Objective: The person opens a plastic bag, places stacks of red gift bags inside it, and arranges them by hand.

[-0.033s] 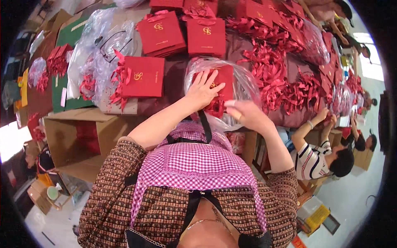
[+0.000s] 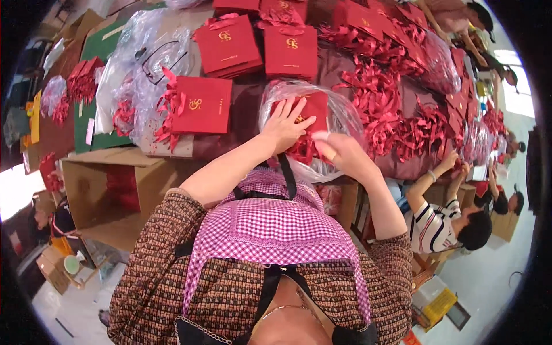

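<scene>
Head view: gold lettering point(image 2: 299, 119) on red bag point(image 2: 318, 106) beneath left hand point(image 2: 284, 126).

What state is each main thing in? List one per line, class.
Left hand: spread over a red bag
Right hand: fingers bent, grip unclear
Clear plastic: crumpled, around that bag
Left-hand red bag: lying flat
Eyeglasses: unfolded, on plastic sheeting
Cardboard box: open, something red inside
Ribbons: loose, tangled
</scene>
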`<act>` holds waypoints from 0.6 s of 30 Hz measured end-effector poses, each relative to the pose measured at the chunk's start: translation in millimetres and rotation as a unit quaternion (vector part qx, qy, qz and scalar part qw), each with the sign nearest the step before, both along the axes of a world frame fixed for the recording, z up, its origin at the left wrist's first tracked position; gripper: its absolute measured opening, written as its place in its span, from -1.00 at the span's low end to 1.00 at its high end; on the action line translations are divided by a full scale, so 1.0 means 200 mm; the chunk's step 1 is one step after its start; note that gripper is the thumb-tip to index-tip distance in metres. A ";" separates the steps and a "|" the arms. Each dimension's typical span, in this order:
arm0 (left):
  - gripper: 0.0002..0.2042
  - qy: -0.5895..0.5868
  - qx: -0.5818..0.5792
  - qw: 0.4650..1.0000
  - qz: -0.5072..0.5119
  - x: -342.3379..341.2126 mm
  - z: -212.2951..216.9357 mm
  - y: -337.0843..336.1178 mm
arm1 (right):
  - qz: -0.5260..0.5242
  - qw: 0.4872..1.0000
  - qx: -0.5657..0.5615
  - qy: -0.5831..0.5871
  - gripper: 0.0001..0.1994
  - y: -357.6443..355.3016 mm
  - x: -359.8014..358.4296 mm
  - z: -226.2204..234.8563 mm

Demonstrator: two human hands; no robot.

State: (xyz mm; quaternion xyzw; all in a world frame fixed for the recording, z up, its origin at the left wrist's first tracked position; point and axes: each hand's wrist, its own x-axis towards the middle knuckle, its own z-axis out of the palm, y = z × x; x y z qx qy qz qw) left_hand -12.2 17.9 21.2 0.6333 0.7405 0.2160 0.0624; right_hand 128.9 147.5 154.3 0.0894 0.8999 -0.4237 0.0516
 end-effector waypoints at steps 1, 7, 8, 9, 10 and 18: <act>-0.53 0.008 0.003 1.000 0.005 0.00 -0.01 -0.02 | -0.035 0.998 -0.006 0.057 -0.76 -0.02 -0.08 -0.06; -0.61 0.007 -0.034 0.999 0.014 0.03 -0.04 0.03 | -0.154 0.939 0.159 0.265 -0.76 0.02 -0.40 -0.62; -0.61 -0.005 -0.008 1.000 0.004 0.03 -0.05 0.02 | -0.138 0.924 0.201 0.295 -0.75 0.03 -0.42 -0.66; -0.61 -0.003 0.008 1.000 0.004 0.03 -0.05 0.02 | -0.154 0.919 0.192 0.308 -0.76 0.03 -0.43 -0.71; -0.61 -0.001 0.025 1.000 0.002 0.02 -0.06 0.01 | -0.155 0.922 0.193 0.299 -0.77 0.04 -0.43 -0.75; -0.60 -0.013 0.029 0.999 0.018 0.02 -0.11 -0.01 | -0.152 0.934 0.187 0.264 -0.78 0.00 -0.44 -0.75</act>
